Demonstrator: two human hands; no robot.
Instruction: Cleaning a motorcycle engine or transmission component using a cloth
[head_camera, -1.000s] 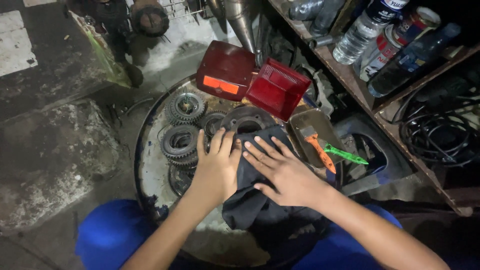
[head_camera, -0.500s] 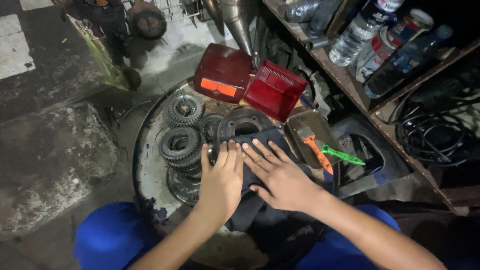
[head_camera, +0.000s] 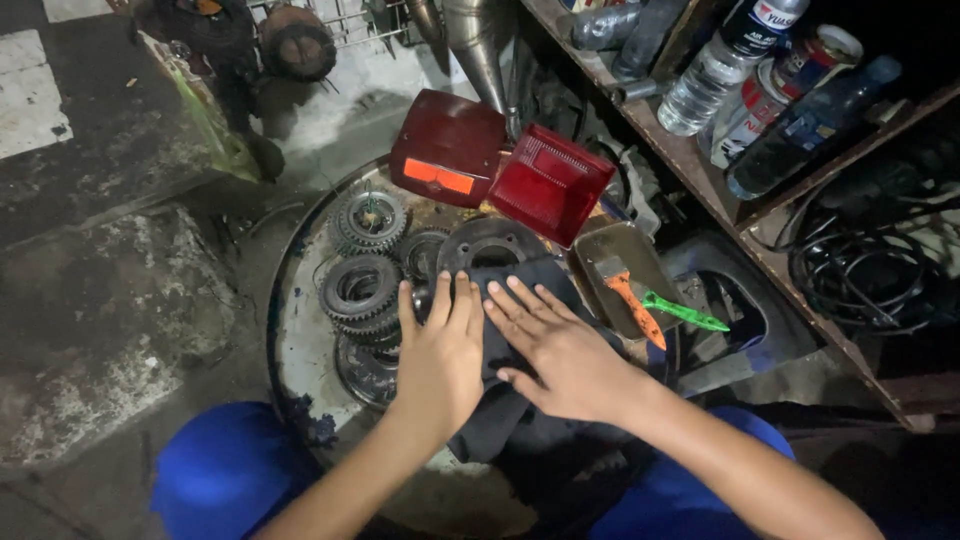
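Cloth: dark cloth (head_camera: 530, 400), crumpled, lies on near-right part of round metal drum top (head_camera: 300, 350); near end hangs over drum edge toward the person.
Cloth look: black, folded and bunched, no pattern readable, far edge reaches the flat ring.
Left hand: left hand (head_camera: 440, 360) flat, fingers straight and close together, palm down; lies at left edge of cloth, fingertips at the gears; grips nothing.
Right hand: right hand (head_camera: 560, 355) flat, fingers spread, palm pressed on the cloth; nothing clasped.
Hands relation: side by side, just beside each other, thumbs near; touching or not, cannot tell.
Gears: stack of toothed gears (head_camera: 360, 290) left of the hands, another toothed gear (head_camera: 370, 218) farther back, greasy, dark.
Ring: flat metal ring with holes (head_camera: 490, 245) just beyond the fingertips, far edge of cloth against it.
Lamp covers: dark red lamp housing (head_camera: 445, 145) with orange strip and brighter red lens (head_camera: 550, 185), far side of drum, tilted, touching each other.
Tray: small metal tray (head_camera: 620, 275) right of the hands; orange-handled tool (head_camera: 635, 305) and green-handled tool (head_camera: 685, 312) lie across it.
Shelf: wooden shelf (head_camera: 700, 170) far right with plastic bottles (head_camera: 720, 65) and cans.
Cables: black cables (head_camera: 860, 270) coiled under the shelf, right.
Legs: blue trousers (head_camera: 220, 470) near, both sides of drum.
Blocking: nothing over the hands; cloth hides drum surface beneath.
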